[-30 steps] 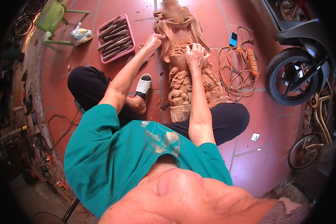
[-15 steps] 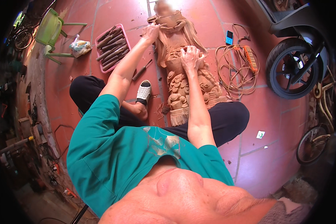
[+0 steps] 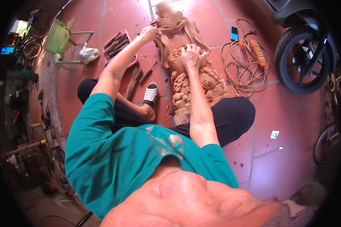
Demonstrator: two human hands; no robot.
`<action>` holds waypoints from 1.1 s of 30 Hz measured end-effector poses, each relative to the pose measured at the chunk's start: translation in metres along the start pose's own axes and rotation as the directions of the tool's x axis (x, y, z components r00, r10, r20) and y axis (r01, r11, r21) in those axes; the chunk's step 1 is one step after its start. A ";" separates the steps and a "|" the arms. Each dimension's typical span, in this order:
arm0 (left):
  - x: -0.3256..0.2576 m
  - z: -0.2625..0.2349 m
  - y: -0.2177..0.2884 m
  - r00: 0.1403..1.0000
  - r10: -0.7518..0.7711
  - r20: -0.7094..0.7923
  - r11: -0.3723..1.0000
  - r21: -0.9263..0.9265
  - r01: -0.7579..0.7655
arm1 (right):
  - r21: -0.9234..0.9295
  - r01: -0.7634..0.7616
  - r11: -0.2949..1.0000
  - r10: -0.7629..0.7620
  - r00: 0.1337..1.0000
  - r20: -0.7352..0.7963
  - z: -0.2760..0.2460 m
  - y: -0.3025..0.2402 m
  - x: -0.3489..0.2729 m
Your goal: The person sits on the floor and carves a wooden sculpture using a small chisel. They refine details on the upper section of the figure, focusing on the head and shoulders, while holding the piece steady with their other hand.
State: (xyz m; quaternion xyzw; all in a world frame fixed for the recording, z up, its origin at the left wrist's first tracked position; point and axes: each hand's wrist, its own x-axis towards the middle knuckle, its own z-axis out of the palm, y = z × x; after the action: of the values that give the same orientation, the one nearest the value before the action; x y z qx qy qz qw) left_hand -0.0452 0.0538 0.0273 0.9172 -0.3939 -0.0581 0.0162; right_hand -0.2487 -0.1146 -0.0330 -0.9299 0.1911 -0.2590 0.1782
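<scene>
Wooden carving [image 3: 189, 72], a tall pale statue, lies flat on the red tile floor [image 3: 291, 151] between the seated person's legs, base toward the body. Left hand [image 3: 149, 33] reaches out to its upper part near the shoulder, fingers curled, maybe around a small tool, cannot tell for sure. Right hand [image 3: 192, 56] lies flat on the middle of the figure, fingers spread, gripping nothing, just pressing it down. Carving looks far along: folds, base ornament and arms already shaped; shavings beside it suggest detail work on the upper section is left. Pink tray of chisels [image 3: 117, 45] sits left of it, two loose tools [image 3: 140, 77] lie nearer. Coiled cable with power strip [image 3: 246, 64] and phone [image 3: 234, 33] lie right, motorbike wheel [image 3: 303, 60] beyond.
</scene>
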 end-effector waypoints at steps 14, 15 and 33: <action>-0.007 0.010 0.049 0.960 0.216 0.179 0.973 0.044 -0.228 | -0.030 0.004 1.000 -0.005 1.000 -0.031 0.002 0.001 0.001; -0.013 0.011 0.049 0.948 0.249 0.197 0.968 -0.034 -0.247 | -0.021 0.003 1.000 -0.004 0.999 -0.032 0.003 0.001 0.000; -0.016 0.014 0.044 0.942 0.305 0.137 0.935 0.145 -0.324 | -0.023 -0.004 1.000 0.003 0.999 -0.035 0.012 0.004 0.000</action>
State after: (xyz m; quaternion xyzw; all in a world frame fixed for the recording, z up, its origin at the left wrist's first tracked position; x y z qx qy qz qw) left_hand -0.0893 0.0351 0.0182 0.8357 -0.5393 -0.0735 -0.0730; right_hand -0.2437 -0.1153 -0.0442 -0.9269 0.1989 -0.2724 0.1645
